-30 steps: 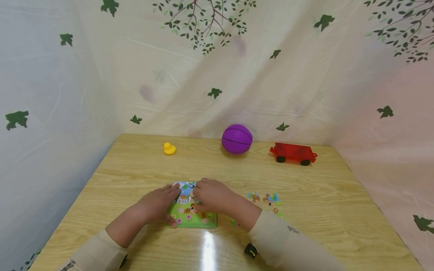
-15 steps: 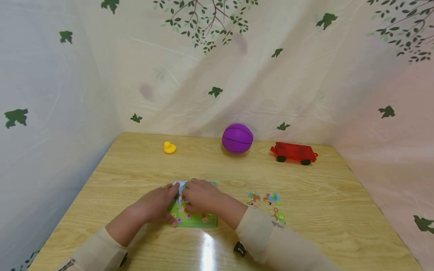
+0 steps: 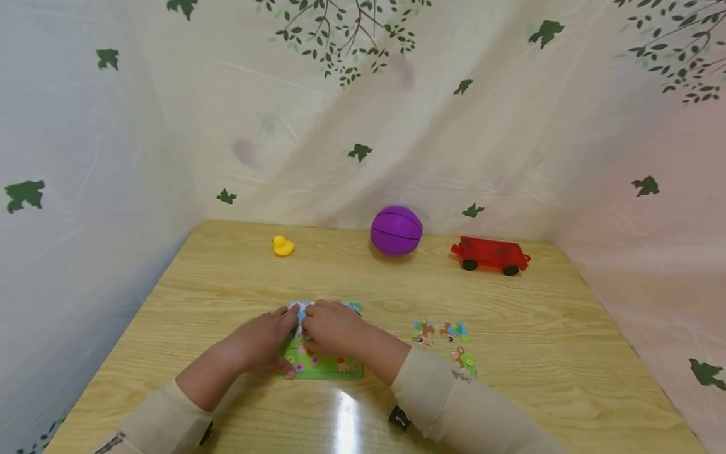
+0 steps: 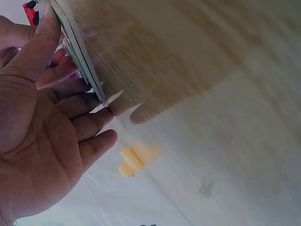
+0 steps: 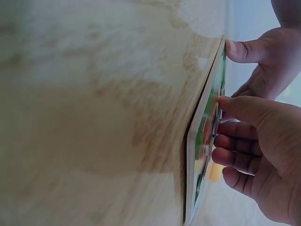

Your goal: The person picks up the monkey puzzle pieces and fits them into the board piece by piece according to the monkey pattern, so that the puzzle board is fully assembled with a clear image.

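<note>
A picture puzzle board (image 3: 326,373) with a blue-sky and green-meadow scene lies on the table under both hands. My left hand (image 3: 262,343) rests along its left edge, with the thumb at the near left corner. In the left wrist view those fingers lie fairly straight against the board's edge (image 4: 81,52). My right hand (image 3: 336,328) bends over the middle of the board and pinches a puzzle piece (image 3: 309,349) against it. The right wrist view shows the right thumb (image 5: 240,107) and fingertips at the board's surface; much of the piece is hidden.
Several loose puzzle pieces (image 3: 454,332) lie right of the board, near the right sleeve (image 3: 431,384). Along the back stand a yellow rubber duck (image 3: 283,246), a purple ball (image 3: 396,231) and a red toy wagon (image 3: 491,255). Leaf-print cloth encloses the wooden table (image 3: 227,277).
My right hand has shifted left across the board with the puzzle piece, then barely moved during the last half second. My left hand has stayed at the left edge.
</note>
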A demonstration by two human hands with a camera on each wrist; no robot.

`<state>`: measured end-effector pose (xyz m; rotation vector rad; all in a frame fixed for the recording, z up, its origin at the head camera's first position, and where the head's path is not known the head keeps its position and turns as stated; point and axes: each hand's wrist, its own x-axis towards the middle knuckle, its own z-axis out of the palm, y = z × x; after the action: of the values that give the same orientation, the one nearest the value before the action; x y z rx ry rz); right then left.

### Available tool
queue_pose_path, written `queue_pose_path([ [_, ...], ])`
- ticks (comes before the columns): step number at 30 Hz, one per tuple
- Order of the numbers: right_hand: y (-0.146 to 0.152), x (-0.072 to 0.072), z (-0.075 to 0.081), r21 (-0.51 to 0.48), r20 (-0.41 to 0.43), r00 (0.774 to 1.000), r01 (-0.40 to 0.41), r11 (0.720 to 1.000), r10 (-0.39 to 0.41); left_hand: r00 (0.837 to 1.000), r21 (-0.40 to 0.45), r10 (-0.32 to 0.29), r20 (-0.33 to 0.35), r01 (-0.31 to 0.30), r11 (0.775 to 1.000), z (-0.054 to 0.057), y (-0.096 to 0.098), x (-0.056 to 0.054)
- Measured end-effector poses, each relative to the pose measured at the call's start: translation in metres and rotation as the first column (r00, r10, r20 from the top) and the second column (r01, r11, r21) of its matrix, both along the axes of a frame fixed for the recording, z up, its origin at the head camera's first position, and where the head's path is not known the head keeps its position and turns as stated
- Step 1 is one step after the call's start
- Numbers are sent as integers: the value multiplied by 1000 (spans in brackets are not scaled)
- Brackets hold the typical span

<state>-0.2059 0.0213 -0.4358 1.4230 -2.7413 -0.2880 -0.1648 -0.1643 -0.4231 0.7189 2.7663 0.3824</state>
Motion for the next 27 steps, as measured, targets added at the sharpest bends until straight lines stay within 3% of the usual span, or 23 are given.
queue_pose_path([
  [14, 2, 2, -1, -42, 82, 996, 25, 999, -22, 1000, -35, -9, -14, 8, 999, -4, 1, -2],
  [23, 25, 6, 1, -8, 42, 991, -131, 991, 131, 1000, -40, -17, -12, 17, 999, -5, 2, -3],
  [27, 28, 10, 3, 28, 8, 990, -140, 990, 140, 1000, -37, -15, -1, 15, 999, -5, 1, -4],
])
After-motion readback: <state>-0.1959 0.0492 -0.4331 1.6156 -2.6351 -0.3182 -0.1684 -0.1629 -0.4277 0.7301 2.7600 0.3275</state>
